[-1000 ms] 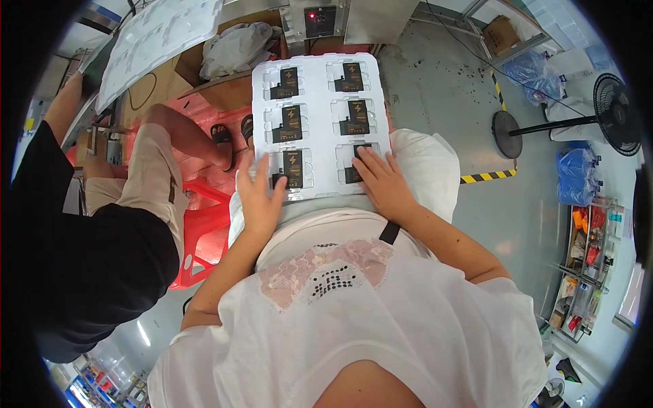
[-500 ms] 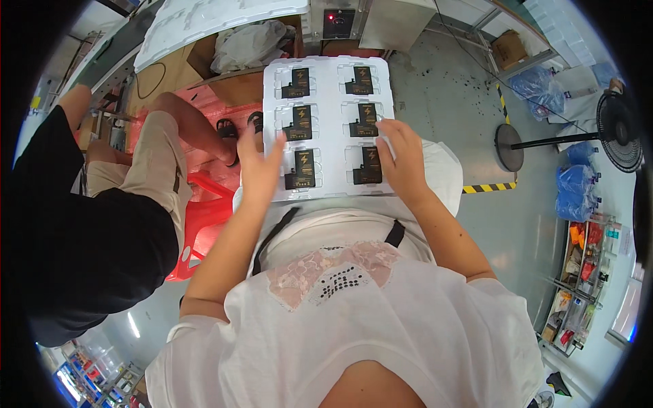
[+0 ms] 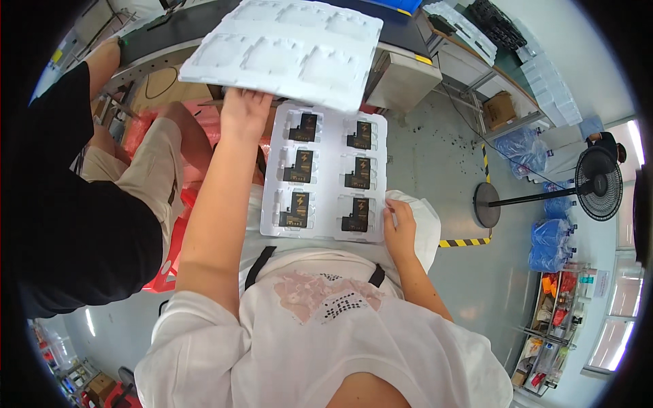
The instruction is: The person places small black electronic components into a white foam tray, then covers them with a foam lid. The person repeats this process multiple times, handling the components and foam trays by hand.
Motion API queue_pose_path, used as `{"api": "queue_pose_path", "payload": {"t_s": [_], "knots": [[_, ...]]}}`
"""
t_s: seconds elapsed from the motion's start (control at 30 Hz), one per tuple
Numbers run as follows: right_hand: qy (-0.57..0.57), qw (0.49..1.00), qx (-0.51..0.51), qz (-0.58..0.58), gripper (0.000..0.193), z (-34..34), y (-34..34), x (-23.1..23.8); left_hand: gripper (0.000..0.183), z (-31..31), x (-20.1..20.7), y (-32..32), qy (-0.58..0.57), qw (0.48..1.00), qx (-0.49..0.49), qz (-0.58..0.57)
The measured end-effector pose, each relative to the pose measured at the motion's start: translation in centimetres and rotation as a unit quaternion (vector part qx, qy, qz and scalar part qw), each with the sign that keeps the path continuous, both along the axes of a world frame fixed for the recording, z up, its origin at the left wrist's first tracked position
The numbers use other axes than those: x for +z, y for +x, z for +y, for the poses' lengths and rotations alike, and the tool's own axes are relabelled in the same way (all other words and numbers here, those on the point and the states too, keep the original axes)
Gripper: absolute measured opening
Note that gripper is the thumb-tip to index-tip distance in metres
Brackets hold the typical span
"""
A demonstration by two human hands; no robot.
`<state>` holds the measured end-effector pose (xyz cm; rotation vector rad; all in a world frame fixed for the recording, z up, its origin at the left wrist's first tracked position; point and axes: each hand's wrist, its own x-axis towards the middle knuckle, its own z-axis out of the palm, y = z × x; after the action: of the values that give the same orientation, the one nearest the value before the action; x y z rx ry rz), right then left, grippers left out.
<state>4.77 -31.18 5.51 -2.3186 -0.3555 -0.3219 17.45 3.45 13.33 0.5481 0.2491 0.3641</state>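
A white plastic tray point(image 3: 330, 163) lies across my lap, holding several flat black L-shaped phone batteries point(image 3: 297, 166) in two columns of clear-edged pockets. My right hand point(image 3: 400, 228) grips this tray's right edge near its front corner, thumb near the rim and the other fingers curled beside it. Beyond it, my left hand point(image 3: 246, 112) is stretched out, its fingers closed on the near edge of a second white tray point(image 3: 286, 51). That one shows bare moulded pockets, tilts over the bench edge and overlaps the far end of the lap tray.
Close on my left sits a person in a black top point(image 3: 102, 224), beside a red plastic stool point(image 3: 166, 265). A dark workbench point(image 3: 163, 37) runs along the far side, with a metal cabinet point(image 3: 406, 78) below. A standing fan point(image 3: 592, 183) is at the right.
My left hand has left the lap tray's left side and reached forward to grasp the second tray. My right hand has moved from beside the batteries to the lap tray's right edge.
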Motion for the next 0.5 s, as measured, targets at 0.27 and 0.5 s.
{"api": "queue_pose_path", "payload": {"t_s": [0.27, 0.5], "knots": [[0.054, 0.997, -0.044, 0.028, 0.016, -0.9, 2.2, -0.5, 0.06, 0.9, 0.7, -5.8, 0.012, 0.996, 0.08, 0.034], [0.398, 0.869, -0.115, 0.269, 0.03, 1.0, 3.1, 0.2, 0.039, 5.3, -4.0, -10.4, 0.152, 0.966, 0.02, 0.207]]}}
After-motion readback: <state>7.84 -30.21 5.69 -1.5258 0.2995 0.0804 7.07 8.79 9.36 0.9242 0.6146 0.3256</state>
